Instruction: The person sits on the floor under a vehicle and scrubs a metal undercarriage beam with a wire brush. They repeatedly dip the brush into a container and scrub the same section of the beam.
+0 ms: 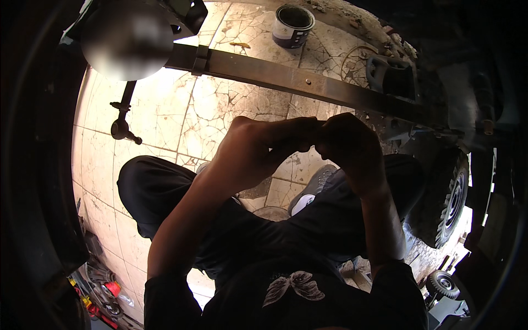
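In the middle, our left hand point(256, 146) and right hand point(352, 143) come together, fingers bent and curled in. It is too dark for us to tell if they grip anything. Just past them, from 11 to 2 o'clock, we see a leaf spring point(258, 71): long, flat, brown metal, with a dark band point(200, 60) wrapped around it. At 12 o'clock stands a round, open-topped can point(289, 37). Near 10 o'clock is a dark metal rod point(124, 124) with a round knob end. The floor point(159, 115) is pale tile, all cracked. At 3 o'clock we have a bumpy black tire point(454, 201); at 4 o'clock, a smaller wheel point(443, 283).
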### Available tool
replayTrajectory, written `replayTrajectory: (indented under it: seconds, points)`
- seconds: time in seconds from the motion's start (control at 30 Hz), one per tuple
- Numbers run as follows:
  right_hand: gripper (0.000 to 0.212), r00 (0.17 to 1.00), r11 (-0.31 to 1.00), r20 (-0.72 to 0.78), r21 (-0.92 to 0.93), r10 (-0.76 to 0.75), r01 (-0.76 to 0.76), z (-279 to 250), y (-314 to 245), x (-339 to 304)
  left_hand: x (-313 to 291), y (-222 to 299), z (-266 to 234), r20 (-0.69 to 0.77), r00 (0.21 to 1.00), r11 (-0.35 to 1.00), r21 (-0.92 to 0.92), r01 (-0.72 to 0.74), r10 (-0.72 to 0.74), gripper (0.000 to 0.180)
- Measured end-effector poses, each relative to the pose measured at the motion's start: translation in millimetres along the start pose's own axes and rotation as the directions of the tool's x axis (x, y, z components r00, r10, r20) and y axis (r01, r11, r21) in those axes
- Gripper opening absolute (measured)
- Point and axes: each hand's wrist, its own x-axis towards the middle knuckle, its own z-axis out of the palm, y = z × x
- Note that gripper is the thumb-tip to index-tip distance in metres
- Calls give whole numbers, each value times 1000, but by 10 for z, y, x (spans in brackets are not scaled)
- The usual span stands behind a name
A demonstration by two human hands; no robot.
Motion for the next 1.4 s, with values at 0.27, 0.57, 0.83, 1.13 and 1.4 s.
replayTrajectory:
  seconds: [0.27, 0.57, 0.83, 1.13, 1.4]
  points:
    - [19, 913, 814, 126, 416, 389, -404, -35, -92, -31, 35, 7, -48, 45, 991, 961, 244, -133, 126, 46]
    - [25, 886, 699, 198, 552, 420, -454, 22, -107, -5, 10, -34, -103, 46, 972, 927, 294, -233, 230, 31]
    - [23, 908, 724, 178, 554, 379, -411, 180, -109, -42, -91, -72, -153, 128, 975, 944, 253, -210, 183, 15]
    - [23, 877, 719, 200, 508, 436, -474, 55, -208, 69, -35, -34, -201, 3, 913, 774, 530, -347, 407, 20]
    - [21, 852, 630, 279, 579, 444, -517, 47, -144, 19, -62, -42, -104, 45, 931, 842, 413, -348, 363, 20]
